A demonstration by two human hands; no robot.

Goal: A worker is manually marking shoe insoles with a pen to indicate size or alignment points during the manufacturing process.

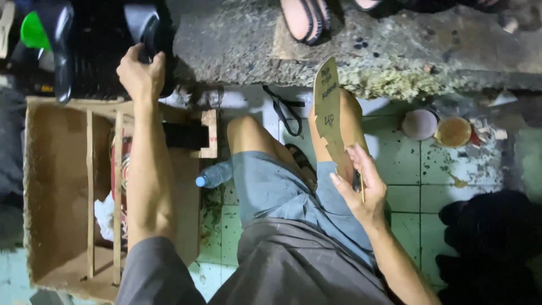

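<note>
Far left, a cardboard box [56, 186] sits open on the floor, two thin wooden slats [90, 192] lying across it and something white and crumpled [104, 217] tucked inside. Above it stands a black ribbed machine [96, 51], with a green plastic piece [33, 31] at its left edge. The left hand [140, 72] is up on that machine, fingers curled tight around a dark part at its right side, though the dim light makes it hard to say exactly what part that is. The forearm runs down across the box. Just right of the box lies a plastic bottle [214, 175] with a blue cap, resting on the green tiled floor [406, 197] beside the person's bare knee. Moving on, the right hand [358, 189] holds a torn piece of cardboard [330, 113], thumb and fingers pinched on its lower end, the sheet standing up over the right knee, handwriting on its face. Further right, two round lids [420, 124] sit side by side near the rough concrete step [254, 45], where another person's sandalled foot [305, 20] rests.
</note>
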